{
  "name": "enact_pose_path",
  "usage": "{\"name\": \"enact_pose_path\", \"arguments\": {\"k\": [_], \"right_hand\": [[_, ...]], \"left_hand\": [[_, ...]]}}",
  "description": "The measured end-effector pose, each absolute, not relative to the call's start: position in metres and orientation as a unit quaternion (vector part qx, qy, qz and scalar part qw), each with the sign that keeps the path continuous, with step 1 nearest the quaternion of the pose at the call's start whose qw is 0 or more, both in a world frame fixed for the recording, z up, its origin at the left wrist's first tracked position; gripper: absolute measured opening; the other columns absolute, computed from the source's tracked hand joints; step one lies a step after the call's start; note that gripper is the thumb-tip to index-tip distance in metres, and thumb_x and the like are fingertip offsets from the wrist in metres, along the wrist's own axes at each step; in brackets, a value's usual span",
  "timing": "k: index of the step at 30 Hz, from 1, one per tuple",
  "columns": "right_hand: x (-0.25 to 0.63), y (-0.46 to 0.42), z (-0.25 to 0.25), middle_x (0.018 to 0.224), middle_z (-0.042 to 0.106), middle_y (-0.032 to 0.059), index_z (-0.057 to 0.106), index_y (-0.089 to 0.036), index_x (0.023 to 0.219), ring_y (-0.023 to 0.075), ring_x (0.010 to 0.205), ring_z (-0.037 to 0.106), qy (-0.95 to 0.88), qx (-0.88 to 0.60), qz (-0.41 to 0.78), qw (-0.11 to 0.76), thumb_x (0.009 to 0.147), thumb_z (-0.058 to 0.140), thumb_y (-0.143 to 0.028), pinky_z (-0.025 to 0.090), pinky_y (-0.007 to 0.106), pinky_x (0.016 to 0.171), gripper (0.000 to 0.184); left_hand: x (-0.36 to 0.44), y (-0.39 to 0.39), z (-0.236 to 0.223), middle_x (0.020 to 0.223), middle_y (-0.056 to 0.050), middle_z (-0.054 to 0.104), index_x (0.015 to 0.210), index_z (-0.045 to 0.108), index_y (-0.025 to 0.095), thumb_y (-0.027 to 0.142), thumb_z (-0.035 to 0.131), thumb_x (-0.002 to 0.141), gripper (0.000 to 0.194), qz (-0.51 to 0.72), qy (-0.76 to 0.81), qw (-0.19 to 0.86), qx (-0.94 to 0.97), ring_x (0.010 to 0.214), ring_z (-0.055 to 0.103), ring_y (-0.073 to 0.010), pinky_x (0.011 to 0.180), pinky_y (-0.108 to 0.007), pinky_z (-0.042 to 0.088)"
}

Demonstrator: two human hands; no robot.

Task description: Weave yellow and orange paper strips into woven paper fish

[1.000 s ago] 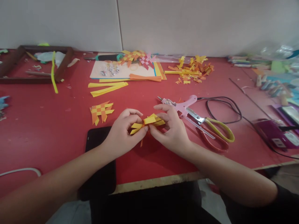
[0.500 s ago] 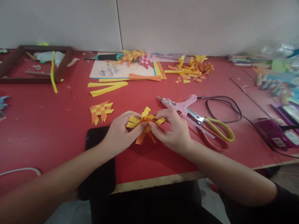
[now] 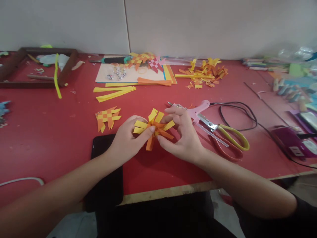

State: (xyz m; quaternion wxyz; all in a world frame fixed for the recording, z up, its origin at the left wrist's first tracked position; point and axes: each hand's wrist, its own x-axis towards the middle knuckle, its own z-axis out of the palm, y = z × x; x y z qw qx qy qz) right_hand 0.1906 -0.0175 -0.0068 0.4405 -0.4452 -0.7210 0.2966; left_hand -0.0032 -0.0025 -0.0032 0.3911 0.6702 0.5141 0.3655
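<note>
A woven bundle of yellow and orange paper strips [image 3: 151,127], its loose ends fanning outward, is raised over the near part of the red table. My left hand [image 3: 132,134] pinches it, thumb pressed on its centre and fingers behind. Close on the other side is my right hand [image 3: 182,134], thumb and fingers apart around the strip ends; the thumb tip is at the lower edge of the bundle. To the left lies a woven yellow and orange paper fish [image 3: 107,118]. A black phone [image 3: 106,185] rests partly beneath my left wrist.
Scissors [image 3: 231,135] and a pink glue gun [image 3: 200,109] with a black cord lie right of my hands. Farther back are yellow strips [image 3: 115,93], a pile of paper scraps [image 3: 210,74] and a cutter [image 3: 115,60]. A brown frame [image 3: 70,62] stands back left.
The paper bundle has turned so its centre and fanned strips face me. My left thumb has moved onto its middle. My right fingers have spread away from it.
</note>
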Motion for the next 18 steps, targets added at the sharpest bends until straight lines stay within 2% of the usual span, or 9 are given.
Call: {"name": "enact_pose_path", "arguments": {"k": [2,6,9,12,15,18], "right_hand": [[0.1902,-0.0162,-0.0079,0.096,0.061,0.001,0.041,-0.026,0.128,0.0182,0.091,0.066,-0.708,-0.441,0.317,0.452,0.077,0.068,-0.013,0.056,0.039,0.088,0.059],[0.1884,-0.0137,-0.0068,0.093,0.059,-0.0004,0.041,-0.028,0.126,0.0152,0.085,0.065,-0.664,-0.426,0.372,0.489,0.079,0.066,-0.012,0.058,0.031,0.075,0.056],[0.1879,-0.0127,-0.0047,0.098,0.057,-0.0002,0.04,-0.03,0.125,0.0121,0.08,0.065,-0.635,-0.423,0.406,0.502,0.081,0.067,-0.014,0.06,0.027,0.071,0.054],[0.1889,-0.0114,-0.0047,0.104,0.057,0.0001,0.04,-0.031,0.124,0.0114,0.08,0.067,-0.619,-0.424,0.411,0.518,0.081,0.069,-0.014,0.061,0.027,0.073,0.054],[0.1904,-0.0097,-0.0064,0.106,0.058,0.0007,0.042,-0.031,0.123,0.0124,0.084,0.068,-0.623,-0.428,0.384,0.53,0.082,0.07,-0.014,0.063,0.029,0.077,0.053],[0.1917,-0.009,-0.0083,0.106,0.058,0.0017,0.045,-0.03,0.123,0.0148,0.09,0.069,-0.632,-0.429,0.351,0.541,0.084,0.068,-0.014,0.064,0.032,0.08,0.048]], "left_hand": [[-0.0027,-0.0027,-0.0012,0.085,-0.001,0.063,0.087,0.06,0.021,0.043,0.066,0.088,0.022,0.365,0.516,0.398,0.664,0.073,0.062,-0.0161,0.063,-0.028,0.051],[-0.0029,-0.0023,0.0007,0.083,0.001,0.062,0.09,0.055,0.022,0.039,0.067,0.086,0.021,0.358,0.516,0.431,0.648,0.071,0.062,-0.0147,0.06,-0.025,0.05],[-0.0037,-0.001,-0.0004,0.096,-0.001,0.065,0.096,0.054,0.022,0.03,0.068,0.085,0.019,0.378,0.486,0.437,0.656,0.089,0.066,-0.0171,0.076,-0.028,0.054],[-0.0043,0.0001,-0.0011,0.107,-0.004,0.068,0.103,0.059,0.023,0.027,0.067,0.085,0.02,0.379,0.46,0.447,0.667,0.103,0.066,-0.0199,0.09,-0.033,0.054],[-0.0053,0.0007,0.0006,0.111,-0.005,0.071,0.105,0.064,0.023,0.03,0.071,0.083,0.024,0.373,0.455,0.478,0.652,0.106,0.066,-0.0222,0.094,-0.037,0.054],[-0.0069,0.0024,0.004,0.116,-0.008,0.071,0.108,0.066,0.024,0.048,0.067,0.086,0.032,0.378,0.422,0.587,0.578,0.101,0.069,-0.0244,0.083,-0.036,0.058]]}}
